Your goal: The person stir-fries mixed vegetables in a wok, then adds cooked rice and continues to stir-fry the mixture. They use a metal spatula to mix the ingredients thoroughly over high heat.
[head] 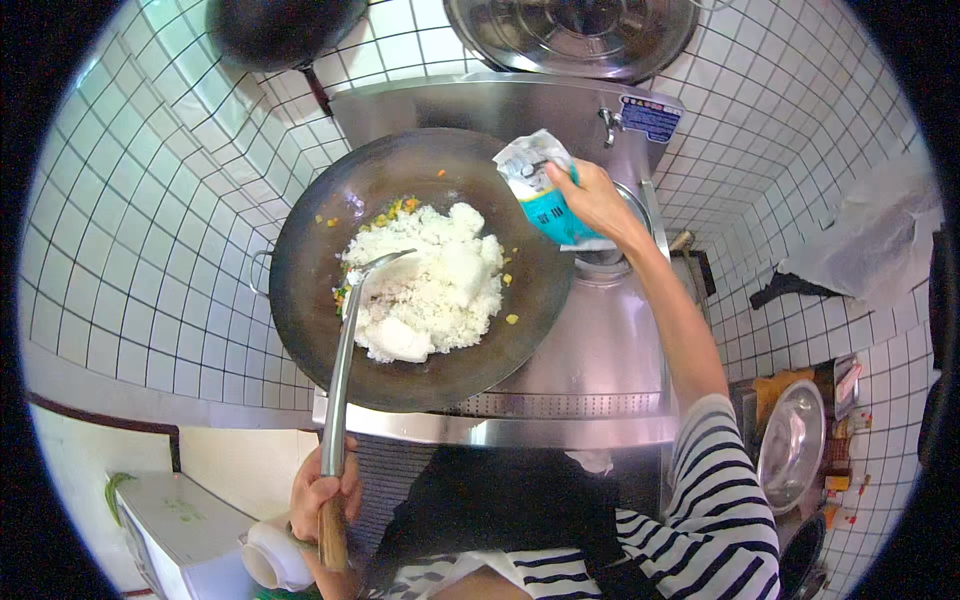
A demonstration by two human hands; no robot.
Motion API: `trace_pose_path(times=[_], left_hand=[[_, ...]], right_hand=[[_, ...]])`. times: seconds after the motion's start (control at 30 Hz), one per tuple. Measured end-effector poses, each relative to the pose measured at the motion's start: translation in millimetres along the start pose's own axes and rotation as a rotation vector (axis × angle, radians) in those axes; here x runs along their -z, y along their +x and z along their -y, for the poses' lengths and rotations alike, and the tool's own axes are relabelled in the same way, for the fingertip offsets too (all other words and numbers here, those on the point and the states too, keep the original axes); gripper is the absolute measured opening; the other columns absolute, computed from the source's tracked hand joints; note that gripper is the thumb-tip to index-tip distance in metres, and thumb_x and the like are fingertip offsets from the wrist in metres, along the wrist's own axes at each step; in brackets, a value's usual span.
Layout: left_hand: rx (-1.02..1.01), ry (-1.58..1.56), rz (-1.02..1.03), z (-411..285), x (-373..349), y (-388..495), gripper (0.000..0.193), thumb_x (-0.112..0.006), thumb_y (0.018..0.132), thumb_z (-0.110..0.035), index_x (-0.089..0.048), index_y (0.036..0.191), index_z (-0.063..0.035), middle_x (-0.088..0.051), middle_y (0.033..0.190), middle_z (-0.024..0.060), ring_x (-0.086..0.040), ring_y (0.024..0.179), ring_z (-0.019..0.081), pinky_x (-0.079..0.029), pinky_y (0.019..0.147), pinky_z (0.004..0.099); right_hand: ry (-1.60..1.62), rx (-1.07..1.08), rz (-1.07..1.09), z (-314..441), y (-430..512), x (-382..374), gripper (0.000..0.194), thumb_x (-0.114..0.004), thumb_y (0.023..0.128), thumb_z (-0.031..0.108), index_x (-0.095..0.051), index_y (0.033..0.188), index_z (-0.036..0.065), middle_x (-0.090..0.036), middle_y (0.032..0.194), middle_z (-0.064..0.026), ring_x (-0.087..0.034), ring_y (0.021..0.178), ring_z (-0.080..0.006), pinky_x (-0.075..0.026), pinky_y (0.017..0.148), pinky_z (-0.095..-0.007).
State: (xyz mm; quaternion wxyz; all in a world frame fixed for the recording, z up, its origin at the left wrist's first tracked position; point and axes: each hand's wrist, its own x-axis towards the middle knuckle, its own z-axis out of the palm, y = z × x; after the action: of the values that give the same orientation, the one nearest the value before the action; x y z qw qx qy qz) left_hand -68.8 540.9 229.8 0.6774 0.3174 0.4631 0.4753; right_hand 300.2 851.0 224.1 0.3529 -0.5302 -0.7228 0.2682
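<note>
A large dark wok [450, 386] sits on the stainless steel stove, with a mound of white rice [457, 277] in its middle. Diced yellow, orange and green pieces [390, 213] show around the rice's edge. My left hand [324, 480] grips the wooden handle of a long metal wok spatula [344, 367], whose curved end rests against the rice. In my right hand [592, 196] is a teal and white printed plastic packet [548, 213], held over the wok's right rim. The packet bears writing, and its contents are hidden.
Behind the wok rises the stove's steel backsplash [465, 109] with a small tap [609, 126]. A large metal lid [577, 34] and another wok [281, 30] are at the tiled back wall. A steel basin [791, 442] stands at right; a white cabinet [180, 517] is at lower left.
</note>
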Motion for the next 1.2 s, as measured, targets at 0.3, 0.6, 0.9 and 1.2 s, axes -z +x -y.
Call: trace_pose_path(times=[0.3, 0.6, 0.9, 1.2], left_hand=[[-0.029, -0.122, -0.081, 12, 0, -30, 0.060, -0.064, 0.075, -0.022, -0.041, 0.122, 0.0073, -0.046, 0.068, 0.0076, -0.046, 0.044, 0.0157, -0.038, 0.038, 0.0251], [-0.049, -0.172, -0.030, 9, 12, -29, 0.063, -0.067, 0.075, -0.023, -0.040, 0.123, 0.0075, -0.047, 0.069, 0.0075, -0.047, 0.044, 0.0154, -0.039, 0.038, 0.0244], [-0.016, -0.139, -0.011, 2, 23, -24, 0.063, -0.066, 0.075, -0.023, -0.040, 0.123, 0.0071, -0.046, 0.069, 0.0078, -0.047, 0.045, 0.0163, -0.039, 0.039, 0.0248], [-0.020, -0.145, 0.018, 1, 28, -25, 0.062, -0.065, 0.074, -0.020, -0.040, 0.124, 0.0067, -0.047, 0.069, 0.0082, -0.048, 0.045, 0.0172, -0.039, 0.038, 0.0251]], right_hand=[[-0.143, 0.056, 0.092, 0, 58, -33, 0.040, -0.051, 0.092, 0.034, -0.061, 0.100, -0.004, -0.063, 0.093, -0.0294, -0.063, 0.091, -0.0423, -0.047, 0.077, -0.0450], [-0.240, 0.076, 0.068, 9, 76, -42, 0.042, -0.052, 0.091, 0.034, -0.062, 0.096, -0.006, -0.063, 0.087, -0.0302, -0.063, 0.087, -0.0429, -0.047, 0.076, -0.0454], [-0.205, 0.116, 0.076, 11, 92, -58, 0.040, -0.051, 0.091, 0.034, -0.062, 0.097, -0.005, -0.062, 0.087, -0.0303, -0.062, 0.088, -0.0451, -0.047, 0.076, -0.0474], [-0.195, 0.075, 0.086, 8, 99, -73, 0.041, -0.050, 0.092, 0.033, -0.061, 0.094, -0.007, -0.061, 0.088, -0.0318, -0.061, 0.088, -0.0464, -0.047, 0.074, -0.0482]])
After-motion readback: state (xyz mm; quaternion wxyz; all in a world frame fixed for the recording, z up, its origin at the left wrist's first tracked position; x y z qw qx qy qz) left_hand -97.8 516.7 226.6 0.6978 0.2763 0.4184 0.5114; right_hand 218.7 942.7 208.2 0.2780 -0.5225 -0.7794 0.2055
